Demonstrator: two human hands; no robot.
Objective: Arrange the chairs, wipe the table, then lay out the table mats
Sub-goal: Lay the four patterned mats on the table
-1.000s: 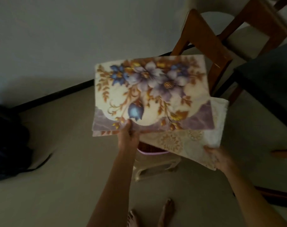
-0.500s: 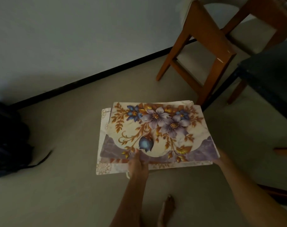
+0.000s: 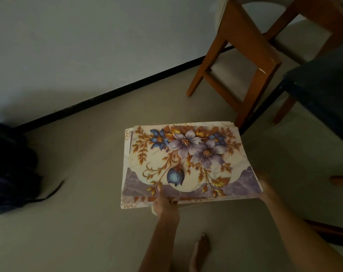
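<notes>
- Two hands grip my stack of table mats (image 3: 188,161): my left hand (image 3: 163,203) pinches its near edge, thumb on top at 6 o'clock.
- My right hand (image 3: 264,185) clasps the corner at 4 o'clock, fingers curled beneath.
- Wooden chair (image 3: 243,55) stands at 1 o'clock, table (image 3: 323,91) at 2.

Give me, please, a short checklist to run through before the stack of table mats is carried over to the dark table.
1. Left hand grips the near edge of the stack of table mats: ok.
2. Right hand holds the stack's right corner: ok.
3. Mats squared up: not ok, lower edges stick out at the left and near side.
4. Dark table top wiped: cannot tell.
5. Wooden chair stands beside the table; whether it blocks the way: cannot tell.
</notes>
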